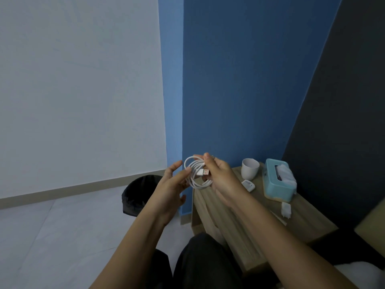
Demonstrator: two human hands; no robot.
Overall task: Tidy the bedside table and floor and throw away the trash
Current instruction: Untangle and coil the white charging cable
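Knees in dark trousers (198, 259) fill the bottom centre of the frame, with two bare forearms reaching up past them. At mid-frame the right grip (220, 176) is clenched round a coiled white cable (194, 174), thumb over the top of the loops and the USB plug showing beside the fingers. The left grip (170, 184) is released, fingers spread, one fingertip touching the coil's left side. The cable is held in the air over the left edge of the wooden worktop (302, 224), right of centre.

Toward the worktop's far edge, by the blue wall (239, 80), stand a white cup (250, 168) and, just beside it, a pale blue tissue box (278, 182). A small white gadget (248, 185) lies in front of the cup, its face too blurred to read. A white charger plug (285, 209) sits below the tissue box, nearer the camera.

Left of the worktop, a black-lined bin (139, 195) stands near its side on the pale tiled floor (62, 236). Open floor runs from the bin across the lower left to the skirting board (73, 189) under the white wall (73, 80). A dark panel (343, 122) rises at upper right behind the worktop.
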